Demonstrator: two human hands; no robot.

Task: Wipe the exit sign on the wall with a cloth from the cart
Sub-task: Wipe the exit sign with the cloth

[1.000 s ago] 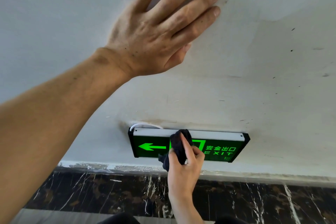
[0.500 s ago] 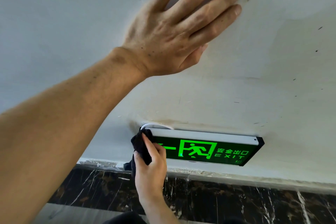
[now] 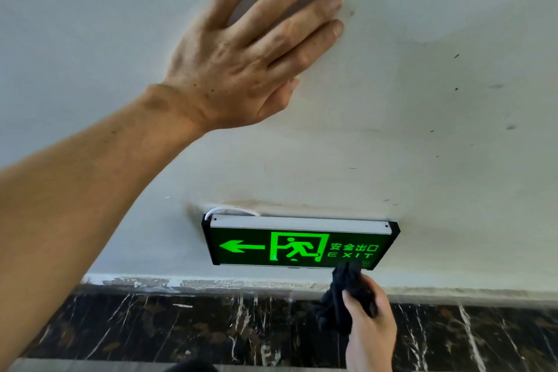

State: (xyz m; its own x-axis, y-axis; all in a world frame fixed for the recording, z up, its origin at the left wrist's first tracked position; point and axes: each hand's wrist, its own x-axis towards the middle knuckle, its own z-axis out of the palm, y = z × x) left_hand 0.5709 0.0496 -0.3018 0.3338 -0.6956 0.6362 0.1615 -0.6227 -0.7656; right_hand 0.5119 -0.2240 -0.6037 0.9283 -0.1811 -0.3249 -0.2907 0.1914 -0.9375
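Observation:
The exit sign [image 3: 297,246] is a black box with a silver top strip, lit green with an arrow, a running figure and "EXIT". It hangs low on the white wall [image 3: 422,130]. My right hand [image 3: 370,338] is below the sign's right end and grips a bunched dark cloth [image 3: 344,296]. The cloth's top touches the sign's lower right edge. My left hand [image 3: 250,51] lies flat on the wall above the sign, fingers spread, holding nothing. The cart is out of view.
A white cable [image 3: 229,211] loops out of the wall at the sign's top left corner. Below the wall runs a black marble skirting [image 3: 181,326] with white veins. The wall bears scuffs and dark specks.
My right hand and the cloth went from the sign's middle to its left end, then across to below its lower right corner. The whole face now shows. My left hand stays on the wall.

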